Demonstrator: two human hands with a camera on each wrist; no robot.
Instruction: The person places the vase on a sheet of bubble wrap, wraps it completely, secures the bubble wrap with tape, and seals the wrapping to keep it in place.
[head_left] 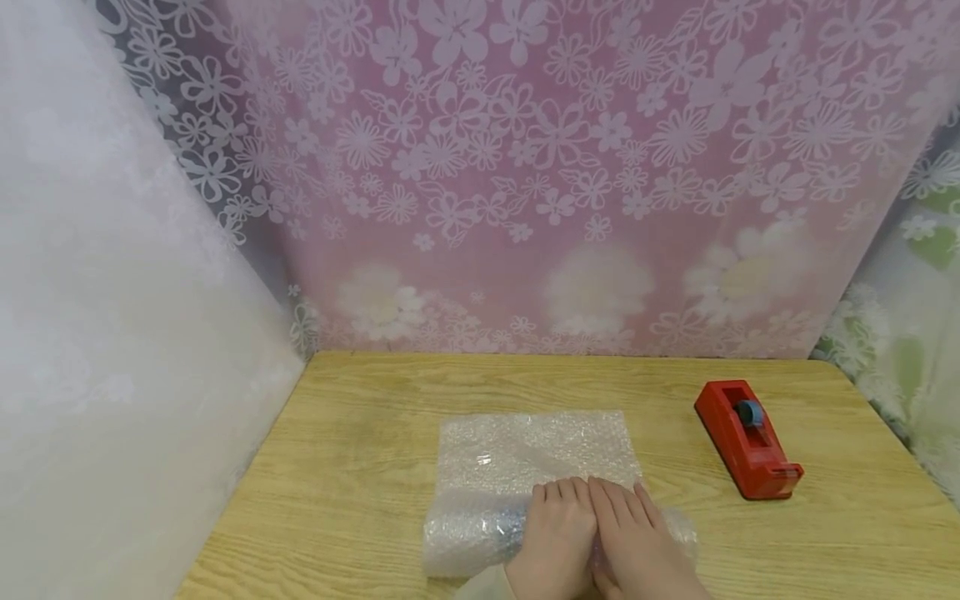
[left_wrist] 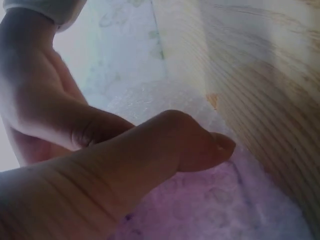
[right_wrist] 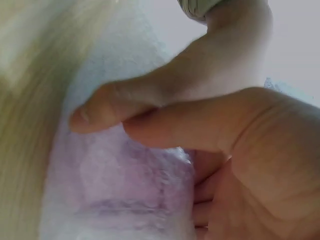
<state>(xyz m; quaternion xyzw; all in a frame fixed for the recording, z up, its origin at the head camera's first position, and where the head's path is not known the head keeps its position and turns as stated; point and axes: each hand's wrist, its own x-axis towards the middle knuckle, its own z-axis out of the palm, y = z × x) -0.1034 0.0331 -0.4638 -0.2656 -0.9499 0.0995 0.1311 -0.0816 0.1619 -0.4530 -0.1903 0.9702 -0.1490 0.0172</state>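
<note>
One bubble-wrap roll (head_left: 472, 533), lying crosswise, held at mid-length

Head feed first. I have a floral curtain (head_left: 562, 167) behind everything and a wood-grain surface (head_left: 345, 467) in front of it. On the surface, low in my view, lies the roll; its flat sheet (head_left: 536, 450) runs away from the person toward the far edge.

Handling (my estimate): light and springy, a little slick on the film, with bubbles that would crush under a hard squeeze. Something bluish shows through left of the hands, and the wrist feeds show pink-violet; I cannot tell what the core is, so I would treat it as fragile. Best hold: both hands spread along the barrel, even pressure.

Orientation: long axis left to right, roughly parallel to the surface's far edge. The sheet leaves at about a right angle to it.

Left hand (head_left: 558, 529) and right hand (head_left: 637, 533) sit side by side, touching, over the roll's middle. Fingers of both are bent across the top, thumbs on the near side and crossing in the wrist feeds: I log both as gripping the roll.

Red tape dispenser (head_left: 753, 454) stands to the right, apart from the wrap, a small blue tape roll (head_left: 752, 412) in it.
</note>
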